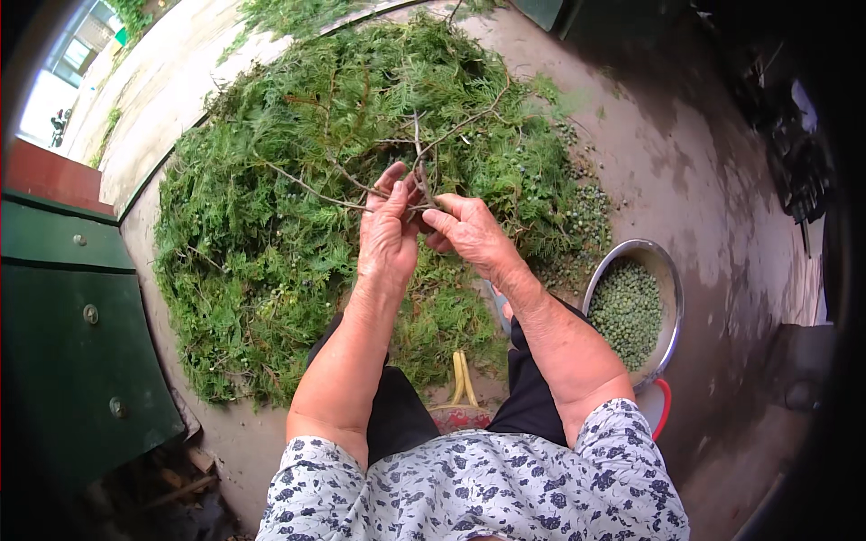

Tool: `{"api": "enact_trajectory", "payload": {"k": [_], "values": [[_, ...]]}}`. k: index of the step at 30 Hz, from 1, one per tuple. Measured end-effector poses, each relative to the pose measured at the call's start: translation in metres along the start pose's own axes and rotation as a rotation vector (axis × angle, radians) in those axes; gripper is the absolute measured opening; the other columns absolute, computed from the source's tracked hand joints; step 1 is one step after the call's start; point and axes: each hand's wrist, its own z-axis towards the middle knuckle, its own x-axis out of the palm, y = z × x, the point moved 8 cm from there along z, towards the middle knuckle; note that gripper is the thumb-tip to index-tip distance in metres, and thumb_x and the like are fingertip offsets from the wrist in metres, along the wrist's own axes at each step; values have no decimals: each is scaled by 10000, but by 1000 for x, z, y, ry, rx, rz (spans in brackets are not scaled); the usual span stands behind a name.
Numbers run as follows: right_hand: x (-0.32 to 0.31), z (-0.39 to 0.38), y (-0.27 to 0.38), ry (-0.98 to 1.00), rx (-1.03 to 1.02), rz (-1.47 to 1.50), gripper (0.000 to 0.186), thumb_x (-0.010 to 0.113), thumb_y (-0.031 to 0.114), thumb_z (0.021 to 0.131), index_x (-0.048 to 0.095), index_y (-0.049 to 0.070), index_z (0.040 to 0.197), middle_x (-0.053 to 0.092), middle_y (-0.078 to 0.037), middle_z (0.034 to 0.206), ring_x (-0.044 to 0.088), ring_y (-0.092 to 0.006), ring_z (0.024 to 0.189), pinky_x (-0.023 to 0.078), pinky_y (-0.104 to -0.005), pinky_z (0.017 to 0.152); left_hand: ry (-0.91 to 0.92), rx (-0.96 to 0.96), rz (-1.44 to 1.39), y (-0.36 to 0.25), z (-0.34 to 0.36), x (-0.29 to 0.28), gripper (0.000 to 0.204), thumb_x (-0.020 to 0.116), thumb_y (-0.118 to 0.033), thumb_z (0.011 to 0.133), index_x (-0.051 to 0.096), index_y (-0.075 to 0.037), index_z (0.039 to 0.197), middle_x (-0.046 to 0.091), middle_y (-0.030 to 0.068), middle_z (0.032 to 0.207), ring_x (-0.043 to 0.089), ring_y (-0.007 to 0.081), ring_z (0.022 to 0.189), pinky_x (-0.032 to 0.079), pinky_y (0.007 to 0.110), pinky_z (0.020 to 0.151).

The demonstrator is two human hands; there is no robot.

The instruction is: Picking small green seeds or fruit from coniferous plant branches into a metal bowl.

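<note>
A bare, forked grey branch (pixel 418 138) is held in both hands over a wide pile of green conifer cuttings (pixel 234 252) with small pale berries among them. My left hand (pixel 388 216) has its fingers curled around the branch's lower part, thumb upward. My right hand (pixel 460 225) pinches the twigs just to the right of it, touching near the left one. A steel bowl (pixel 631 316) of small green berries sits to the right of my right forearm. Some fingertips are hidden behind the twigs and hands.
Green metal panels (pixel 81 352) stand at the left, with wood scraps (pixel 180 487) below. Loose berries lie on the concrete floor (pixel 677 180) by the pile's right edge. A red-rimmed container (pixel 661 406) is partly under the bowl. A yellow handle (pixel 463 379) shows between my legs.
</note>
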Motion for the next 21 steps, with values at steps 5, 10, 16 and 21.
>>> {"api": "enact_trajectory", "payload": {"k": [5,10,16,21], "values": [[0,-7,10,-34,40,66,253,554,217,866,585,25,1029,535,34,647,453,-17,485,332,-165,411,60,1,-74,1,2,5,290,548,-102,860,488,-97,1143,599,55,1035,565,165,902,450,300,797],[-3,-9,13,-77,-9,-39,273,573,169,839,592,30,1073,530,8,641,450,-53,471,390,-213,446,93,-15,-134,4,0,5,292,544,-109,856,479,-104,1142,594,79,1066,556,190,952,434,351,846],[3,-16,23,134,-120,-100,317,613,141,792,570,17,1081,548,24,701,502,-54,603,428,-213,567,95,-23,-126,-3,-4,9,275,555,-90,845,496,-87,1113,610,86,995,577,187,909,456,331,803],[-80,-13,26,-126,7,-159,199,567,116,783,627,-19,915,633,-71,726,600,-121,576,469,-225,513,153,-45,-29,-26,-6,-2,251,521,-57,845,490,-34,1093,623,103,898,613,203,805,505,350,729]]}}
